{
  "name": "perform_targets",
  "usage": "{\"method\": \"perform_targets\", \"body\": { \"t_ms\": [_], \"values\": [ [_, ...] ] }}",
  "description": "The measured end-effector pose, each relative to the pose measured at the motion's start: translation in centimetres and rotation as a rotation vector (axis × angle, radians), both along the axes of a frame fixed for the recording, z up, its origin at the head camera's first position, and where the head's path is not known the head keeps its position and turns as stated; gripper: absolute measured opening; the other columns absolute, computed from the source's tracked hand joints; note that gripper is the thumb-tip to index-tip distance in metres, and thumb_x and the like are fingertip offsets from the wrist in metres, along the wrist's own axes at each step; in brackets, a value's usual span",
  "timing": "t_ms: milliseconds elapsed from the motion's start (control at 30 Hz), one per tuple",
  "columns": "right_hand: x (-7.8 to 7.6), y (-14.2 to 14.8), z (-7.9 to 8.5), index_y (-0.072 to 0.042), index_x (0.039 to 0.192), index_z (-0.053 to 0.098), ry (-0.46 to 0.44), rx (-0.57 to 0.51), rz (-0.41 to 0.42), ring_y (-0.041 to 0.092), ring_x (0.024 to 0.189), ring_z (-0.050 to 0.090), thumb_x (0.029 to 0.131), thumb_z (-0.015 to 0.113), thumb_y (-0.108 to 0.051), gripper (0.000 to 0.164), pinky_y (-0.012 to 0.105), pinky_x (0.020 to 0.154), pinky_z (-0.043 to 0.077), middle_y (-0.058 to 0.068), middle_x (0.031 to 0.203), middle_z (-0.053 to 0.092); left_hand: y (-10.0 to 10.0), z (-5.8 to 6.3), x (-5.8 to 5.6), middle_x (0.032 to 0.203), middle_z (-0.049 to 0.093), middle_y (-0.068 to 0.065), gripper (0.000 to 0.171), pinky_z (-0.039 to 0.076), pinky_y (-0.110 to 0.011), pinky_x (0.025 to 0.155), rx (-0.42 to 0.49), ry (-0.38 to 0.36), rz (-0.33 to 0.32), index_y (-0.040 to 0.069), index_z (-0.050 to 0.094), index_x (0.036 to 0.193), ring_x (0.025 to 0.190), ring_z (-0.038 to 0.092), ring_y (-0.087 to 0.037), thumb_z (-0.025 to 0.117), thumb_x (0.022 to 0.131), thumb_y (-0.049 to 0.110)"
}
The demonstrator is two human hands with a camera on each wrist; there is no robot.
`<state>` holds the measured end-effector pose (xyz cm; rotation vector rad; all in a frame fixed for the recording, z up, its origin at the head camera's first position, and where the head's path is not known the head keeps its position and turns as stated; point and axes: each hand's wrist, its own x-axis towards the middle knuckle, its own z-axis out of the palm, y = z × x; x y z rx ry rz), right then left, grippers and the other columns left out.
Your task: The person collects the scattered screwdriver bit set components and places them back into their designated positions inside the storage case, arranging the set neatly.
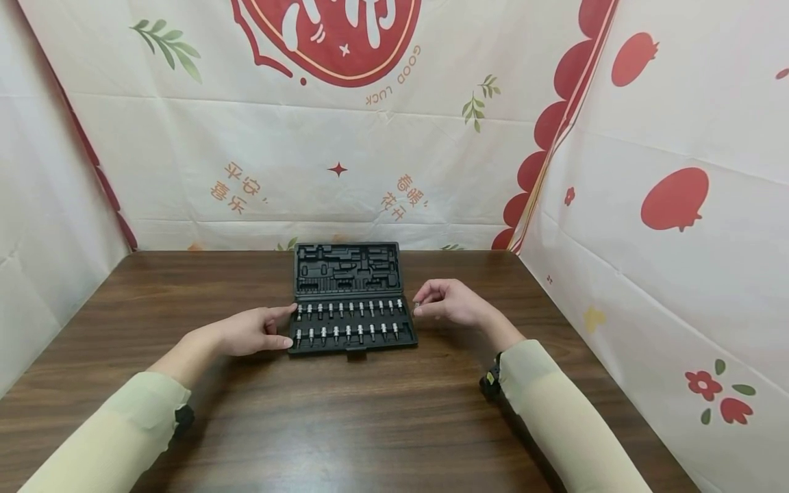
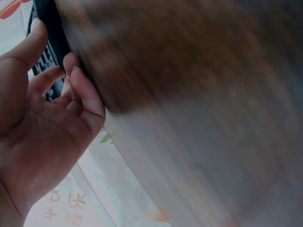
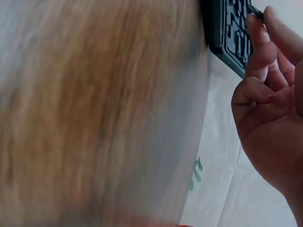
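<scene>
A black plastic socket-set case (image 1: 355,296) lies open on the table, its moulded lid folded back. Two rows of silver bit sockets (image 1: 360,330) fill its lower tray. At the left side of the case, my left hand (image 1: 254,331) touches the edge with thumb and index finger spread apart; the left wrist view has its other fingers (image 2: 87,94) bent beside the case. My right hand (image 1: 453,301) is just off the right side of the tray. Between its thumb and index finger it pinches a small bit socket (image 3: 256,13), mostly covered by the fingertips.
The case stands on a dark wood-grain table (image 1: 345,424), near its back edge. A printed white cloth (image 1: 320,137) hangs behind, and another cloth panel (image 1: 653,274) runs along the right side. Dark wrist-worn devices (image 1: 491,381) sit by the sleeves.
</scene>
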<state>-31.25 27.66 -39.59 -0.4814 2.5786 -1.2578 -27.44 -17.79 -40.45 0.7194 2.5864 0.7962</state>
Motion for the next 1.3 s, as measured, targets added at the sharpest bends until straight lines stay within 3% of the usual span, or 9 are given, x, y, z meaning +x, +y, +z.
{"method": "perform_targets", "body": {
  "t_ms": [200, 367, 567, 1300],
  "values": [
    [-0.1, -0.5, -0.1, -0.014, 0.115, 0.08, 0.033, 0.023, 0.056, 0.026, 0.095, 0.061, 0.099, 0.084, -0.026, 0.021, 0.038, 0.082, 0.052, 0.004, 0.106, 0.074, 0.0, 0.0, 0.0, 0.081, 0.054, -0.002, 0.085, 0.042, -0.035, 0.076, -0.005, 0.004, 0.006, 0.002, 0.036, 0.171, 0.075, 0.05, -0.017, 0.077, 0.104, 0.037],
    [-0.2, -0.8, -0.2, -0.012, 0.119, 0.078, 0.01, 0.026, 0.075, 0.023, 0.087, 0.062, 0.1, 0.083, -0.022, 0.021, 0.036, 0.075, 0.055, 0.003, 0.103, 0.074, 0.1, -0.1, 0.0, 0.082, 0.055, -0.002, 0.085, 0.042, -0.035, 0.076, -0.009, -0.003, 0.016, 0.004, 0.037, 0.171, 0.076, 0.05, -0.016, 0.077, 0.104, 0.037],
    [-0.1, -1.2, -0.4, -0.013, 0.109, 0.082, -0.01, 0.064, 0.086, 0.017, 0.078, 0.059, 0.098, 0.085, -0.022, 0.014, 0.032, 0.069, 0.051, -0.001, 0.091, 0.074, 0.1, 0.1, 0.1, 0.083, 0.056, -0.002, 0.084, 0.043, -0.035, 0.078, -0.012, 0.009, 0.007, 0.003, 0.037, 0.17, 0.077, 0.051, -0.017, 0.077, 0.104, 0.036],
    [-0.4, -2.3, -0.6, -0.013, 0.109, 0.083, 0.032, 0.205, 0.137, 0.013, 0.084, 0.062, 0.099, 0.083, -0.022, 0.013, 0.032, 0.08, 0.052, -0.001, 0.096, 0.077, -0.1, 0.0, -0.1, 0.085, 0.057, -0.003, 0.085, 0.043, -0.037, 0.08, -0.025, 0.003, 0.004, 0.004, 0.035, 0.171, 0.078, 0.051, -0.017, 0.076, 0.105, 0.039]
  ]
}}
